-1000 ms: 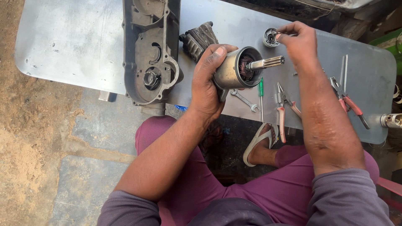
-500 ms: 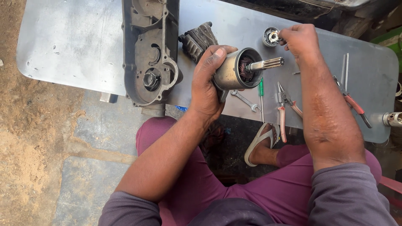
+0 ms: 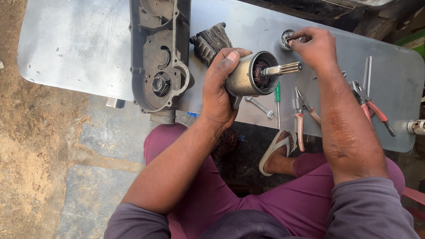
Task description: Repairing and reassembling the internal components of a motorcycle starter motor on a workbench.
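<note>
Left hand (image 3: 219, 95): wrapped around motor housing (image 3: 248, 79), armature shaft jutting right, above metal sheet (image 3: 75, 48). Right hand (image 3: 316, 46): fingertips pinching small round end cap (image 3: 287, 39) on the sheet. Risk: housing tilts, armature slides out onto pliers (image 3: 303, 117).

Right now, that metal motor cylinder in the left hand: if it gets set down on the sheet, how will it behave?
The motor cylinder is round-bodied, so laid on its side it would likely roll on the smooth metal sheet. It looks solid metal with windings inside, so probably heavy for its size. The left hand wraps it fully, which suggests a smooth casing.
</note>
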